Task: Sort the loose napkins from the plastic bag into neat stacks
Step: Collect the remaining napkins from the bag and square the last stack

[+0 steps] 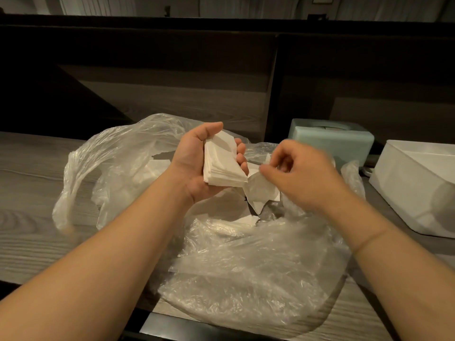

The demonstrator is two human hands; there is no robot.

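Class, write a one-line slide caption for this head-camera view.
Left hand holds a stack of napkins while the right hand pinches a loose napkin above the plastic bag.

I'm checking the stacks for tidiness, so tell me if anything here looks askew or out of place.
The stack in the left hand looks even. The napkin pinched by the right hand hangs crumpled, not flat. More napkins lie jumbled at odd angles inside the bag. Nothing looks spilled or torn.
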